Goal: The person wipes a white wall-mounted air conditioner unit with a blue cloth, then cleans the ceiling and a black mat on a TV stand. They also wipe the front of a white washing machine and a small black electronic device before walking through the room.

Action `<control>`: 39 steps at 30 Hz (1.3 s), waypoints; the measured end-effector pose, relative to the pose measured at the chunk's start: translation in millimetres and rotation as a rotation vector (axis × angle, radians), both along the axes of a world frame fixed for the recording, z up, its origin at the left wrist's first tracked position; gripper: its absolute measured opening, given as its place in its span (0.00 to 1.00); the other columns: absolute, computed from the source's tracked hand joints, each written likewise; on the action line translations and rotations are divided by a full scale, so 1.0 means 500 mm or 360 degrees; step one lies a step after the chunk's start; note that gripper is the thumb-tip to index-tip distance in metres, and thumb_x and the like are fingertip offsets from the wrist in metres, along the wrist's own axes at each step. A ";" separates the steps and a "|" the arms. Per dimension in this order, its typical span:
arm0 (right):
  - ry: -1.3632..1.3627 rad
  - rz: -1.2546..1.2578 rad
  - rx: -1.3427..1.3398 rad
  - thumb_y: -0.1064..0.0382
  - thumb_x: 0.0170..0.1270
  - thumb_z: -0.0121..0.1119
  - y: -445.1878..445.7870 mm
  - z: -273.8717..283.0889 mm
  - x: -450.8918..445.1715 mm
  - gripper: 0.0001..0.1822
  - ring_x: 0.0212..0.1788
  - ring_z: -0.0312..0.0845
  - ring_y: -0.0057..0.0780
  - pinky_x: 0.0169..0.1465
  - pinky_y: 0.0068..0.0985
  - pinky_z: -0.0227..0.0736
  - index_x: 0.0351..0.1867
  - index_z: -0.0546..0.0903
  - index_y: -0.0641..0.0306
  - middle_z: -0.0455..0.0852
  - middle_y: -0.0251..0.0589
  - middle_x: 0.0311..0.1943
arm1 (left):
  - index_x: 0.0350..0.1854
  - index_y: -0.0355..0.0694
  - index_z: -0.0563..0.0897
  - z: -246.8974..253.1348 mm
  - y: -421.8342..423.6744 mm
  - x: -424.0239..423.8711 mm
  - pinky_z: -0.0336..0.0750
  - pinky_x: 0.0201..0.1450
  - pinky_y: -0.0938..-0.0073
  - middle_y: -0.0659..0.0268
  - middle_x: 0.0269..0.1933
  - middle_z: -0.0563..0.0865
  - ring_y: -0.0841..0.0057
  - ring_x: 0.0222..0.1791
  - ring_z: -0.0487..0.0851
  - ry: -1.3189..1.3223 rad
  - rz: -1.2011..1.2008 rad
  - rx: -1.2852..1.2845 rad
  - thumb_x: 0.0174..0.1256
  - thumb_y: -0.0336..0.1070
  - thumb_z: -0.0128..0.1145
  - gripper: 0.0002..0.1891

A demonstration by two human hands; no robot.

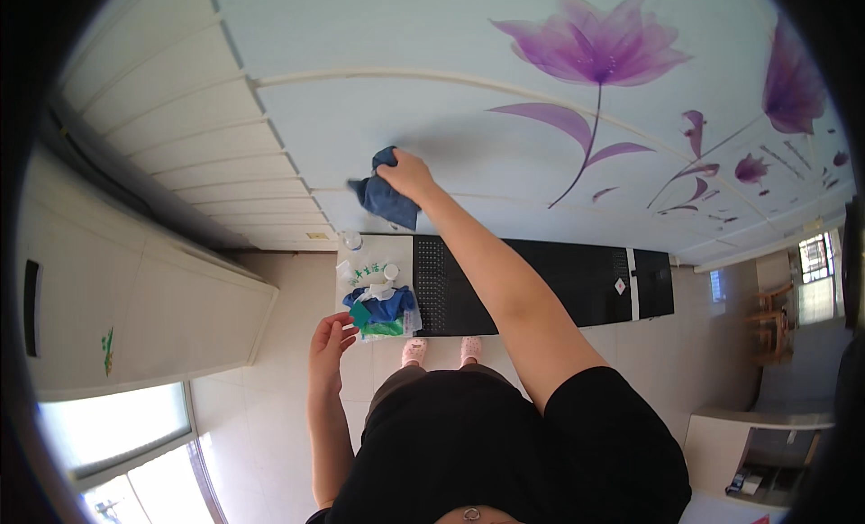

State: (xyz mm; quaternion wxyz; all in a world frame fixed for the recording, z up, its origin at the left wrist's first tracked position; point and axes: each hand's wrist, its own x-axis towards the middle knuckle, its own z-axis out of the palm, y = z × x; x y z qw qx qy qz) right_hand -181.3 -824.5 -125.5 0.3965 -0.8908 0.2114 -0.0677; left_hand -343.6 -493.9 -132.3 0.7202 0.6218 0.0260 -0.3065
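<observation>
My right hand (407,174) reaches up and forward, gripping a dark blue cloth (390,196) against or close to the pale blue tiled wall (324,125). The cloth hangs in loose folds below my fingers. My left hand (332,340) is lower, at the left, with a small green flat piece (359,314) pinched between thumb and fingers. Under that piece, a bundle of blue cloth (392,304) and a green-and-clear plastic packet (384,327) lie on the white end of a long low cabinet (378,248).
A clear bottle (352,240) and a white-capped container (391,272) stand on the white end. The cabinet's black top (540,267) extends right. A large white cabinet (155,287) is at the left. Purple flowers (595,44) decorate the wall. My pink clogs (414,351) touch the cabinet's front edge.
</observation>
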 end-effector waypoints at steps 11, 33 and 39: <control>-0.0598 0.0261 0.1273 0.69 0.66 0.63 0.067 0.130 -0.460 0.23 0.56 0.74 0.21 0.62 0.22 0.67 0.61 0.73 0.67 0.80 0.35 0.54 | 0.71 0.42 0.66 0.037 -0.232 0.086 0.65 0.64 0.71 0.63 0.66 0.71 0.71 0.65 0.68 0.0012 -0.0748 -0.0437 0.69 0.48 0.59 0.32; -0.0678 -0.0126 0.2153 0.63 0.59 0.69 -0.328 0.050 -0.829 0.38 0.59 0.73 0.29 0.63 0.27 0.69 0.70 0.65 0.57 0.78 0.41 0.57 | 0.56 0.44 0.69 0.175 -0.657 -0.180 0.71 0.49 0.82 0.70 0.45 0.80 0.86 0.44 0.75 -0.0042 -0.0811 -0.0880 0.76 0.34 0.49 0.11; 0.0107 0.0380 0.1219 0.53 0.48 0.75 -0.390 0.041 -0.862 0.32 0.65 0.68 0.38 0.67 0.37 0.62 0.55 0.80 0.66 0.76 0.46 0.60 | 0.50 0.40 0.76 0.056 -0.760 -0.215 0.72 0.48 0.81 0.69 0.42 0.81 0.84 0.42 0.77 0.0067 -0.0013 -0.0380 0.76 0.40 0.50 0.10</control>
